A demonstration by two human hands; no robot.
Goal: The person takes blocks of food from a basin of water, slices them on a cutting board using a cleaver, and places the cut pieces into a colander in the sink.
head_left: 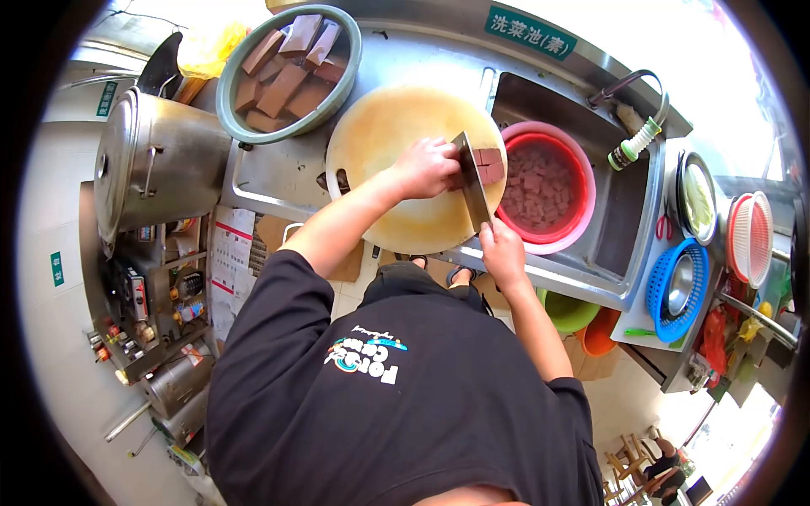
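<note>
On a round cutting board [405,223], my right hand [503,250] is closed around the handle of a cleaver [474,184]. The wide blade stands on edge across the board's right part. My left hand [426,169], fingers curled, presses on a dark red-brown piece of blood curd [456,180], mostly hidden under the fingers and against the blade. Cut blocks of blood curd [488,166] lie on the blade's other side, at the board's right edge. Beside them, a red basin [582,181] inside a pink one holds many small cubes in liquid.
A grey-green tub [226,93] of large curd slabs in water stands at the back left. The metal sink [620,228] with its faucet [643,80] lies right. A tall steel pot [164,160] stands left; a blue basket [656,291] is far right. Another person [666,468] is in the background.
</note>
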